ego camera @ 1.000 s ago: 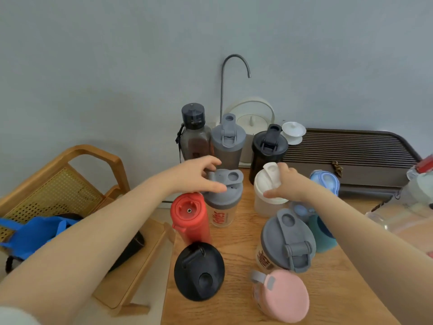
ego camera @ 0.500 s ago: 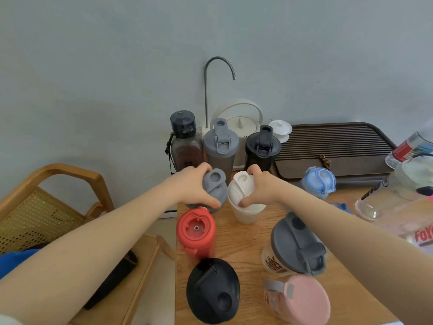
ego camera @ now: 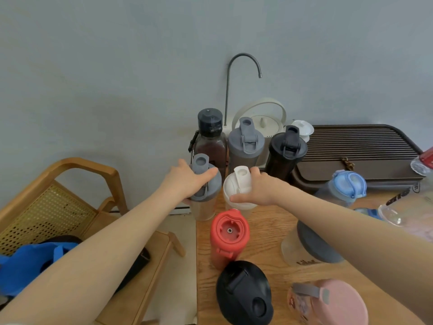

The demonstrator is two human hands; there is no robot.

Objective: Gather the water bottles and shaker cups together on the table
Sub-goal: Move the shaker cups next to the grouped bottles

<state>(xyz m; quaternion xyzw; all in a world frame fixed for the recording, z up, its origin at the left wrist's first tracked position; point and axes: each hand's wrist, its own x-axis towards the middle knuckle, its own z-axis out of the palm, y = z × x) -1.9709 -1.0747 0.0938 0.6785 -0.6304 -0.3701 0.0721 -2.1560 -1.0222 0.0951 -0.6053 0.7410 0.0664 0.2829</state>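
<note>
The wooden bench carries many containers. At the back, by the wall, stand a dark bottle, a grey shaker and a black shaker, beside a brown slatted tray. In front are a grey-lidded cup and a white cup, then a red bottle, a black-lidded cup, a pink cup and a blue-capped bottle.

Plain grey-blue wall behind; wooden table; cane-backed wooden chair at left, soft even light
</note>
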